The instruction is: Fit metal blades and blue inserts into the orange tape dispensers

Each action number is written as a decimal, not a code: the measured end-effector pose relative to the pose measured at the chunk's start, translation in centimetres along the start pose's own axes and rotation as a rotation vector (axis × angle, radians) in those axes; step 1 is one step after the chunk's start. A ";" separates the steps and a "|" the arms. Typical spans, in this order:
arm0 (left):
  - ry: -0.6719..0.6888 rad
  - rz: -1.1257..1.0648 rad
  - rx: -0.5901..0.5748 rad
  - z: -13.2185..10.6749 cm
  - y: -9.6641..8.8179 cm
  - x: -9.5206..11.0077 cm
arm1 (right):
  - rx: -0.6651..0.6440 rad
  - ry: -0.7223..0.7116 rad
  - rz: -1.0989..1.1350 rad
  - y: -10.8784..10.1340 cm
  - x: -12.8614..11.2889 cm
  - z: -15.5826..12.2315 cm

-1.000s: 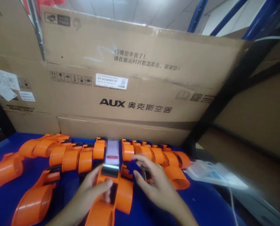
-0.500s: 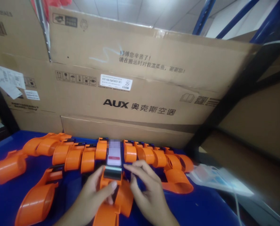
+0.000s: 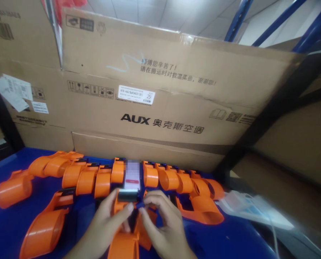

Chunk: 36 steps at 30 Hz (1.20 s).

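My left hand (image 3: 108,216) is wrapped around an orange tape dispenser (image 3: 122,247), its thumb lying along the frame. The dispenser's dark roller (image 3: 128,195) faces away from me at the top. At the right end of this roller, my right hand (image 3: 164,221) pinches a small dark blue piece (image 3: 140,205) between thumb and fingers; its exact shape is partly covered. Behind the dispenser stands a phone (image 3: 132,178) with a lit screen and a red button. Another orange dispenser part (image 3: 145,233) shows below, partly hidden by my right hand.
Several orange tape dispensers (image 3: 86,182) line the back of the blue table (image 3: 79,223), with more at the right (image 3: 203,208). A large orange one (image 3: 43,230) lies at front left. Cardboard (image 3: 160,144) walls the back. A clear plastic bag (image 3: 252,208) lies at the right edge.
My right hand has moved in to the roller end and now pinches the small blue piece there. The dispenser's roller head has tilted, its toothed edge no longer showing.
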<state>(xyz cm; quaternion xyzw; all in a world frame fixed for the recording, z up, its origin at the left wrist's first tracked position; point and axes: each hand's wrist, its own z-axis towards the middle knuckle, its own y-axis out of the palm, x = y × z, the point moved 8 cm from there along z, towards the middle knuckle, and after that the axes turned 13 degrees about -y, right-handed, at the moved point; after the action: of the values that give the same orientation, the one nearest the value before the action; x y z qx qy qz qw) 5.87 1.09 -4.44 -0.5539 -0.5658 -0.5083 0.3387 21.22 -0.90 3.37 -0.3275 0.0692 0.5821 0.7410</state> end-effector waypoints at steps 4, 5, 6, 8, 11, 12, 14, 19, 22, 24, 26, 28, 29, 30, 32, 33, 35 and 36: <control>0.014 -0.015 -0.002 0.0 0.1 0.4 | -0.025 -0.011 -0.017 0.2 0.0 0.0; 0.012 -0.017 0.002 0.0 0.1 0.3 | -0.029 -0.017 -0.025 0.2 0.0 0.0; 0.007 -0.019 0.005 0.1 0.0 0.2 | -0.033 -0.028 -0.033 0.2 -0.1 0.0; 0.002 -0.023 0.010 0.1 -0.1 0.0 | -0.041 -0.055 -0.056 0.2 -0.3 0.0; 0.003 -0.045 0.024 0.1 -0.3 -0.1 | -0.044 -0.119 -0.108 0.2 -0.8 0.0; 0.000 -0.056 0.031 0.1 -0.4 -0.2 | -0.037 -0.146 -0.130 0.2 -1.0 -0.1; 0.001 -0.085 0.042 0.1 -0.5 -0.1 | -0.026 -0.203 -0.181 0.2 -1.5 -0.2; 0.005 -0.187 0.060 0.2 -0.8 0.0 | -0.062 -0.308 -0.305 0.5 -2.2 -0.5; -0.019 -0.238 0.057 0.3 -0.8 -0.3 | -0.074 -0.341 -0.340 0.6 -2.5 -0.6; -0.028 -0.258 0.048 0.3 -0.7 -0.3 | -0.080 -0.353 -0.321 0.6 -2.7 -0.6; -0.038 -0.274 0.026 0.2 -0.5 -0.2 | -0.070 -0.344 -0.266 0.5 -2.7 -0.6; -0.046 -0.300 -0.007 0.0 -0.3 -0.1 | -0.034 -0.286 -0.178 0.2 -2.4 -0.5; -0.056 -0.306 -0.035 -0.1 0.0 0.0 | -0.003 -0.226 -0.128 0.0 -2.0 -0.5; -0.074 -0.302 -0.079 -0.3 0.3 -0.1 | 0.033 -0.147 -0.077 -0.3 -1.4 -0.5; -0.128 -0.271 -0.200 -0.6 1.4 -0.3 | 0.080 0.027 0.033 -0.6 -0.2 -0.7; -0.157 -0.256 -0.265 -0.9 1.9 -0.5 | 0.072 0.103 0.095 -0.5 0.2 -0.9; -0.198 -0.263 -0.364 -1.4 2.6 -0.9 | -0.014 0.200 0.243 0.4 0.6 -1.0; -0.211 -0.278 -0.393 -1.6 2.8 -1.0 | -0.072 0.226 0.321 0.9 0.4 -1.0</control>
<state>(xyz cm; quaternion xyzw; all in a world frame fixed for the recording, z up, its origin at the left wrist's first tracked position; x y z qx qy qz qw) 8.50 -1.06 -4.40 -0.5760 -0.5590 -0.5895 0.0907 20.82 -1.01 2.00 -0.4017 0.1824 0.6545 0.6140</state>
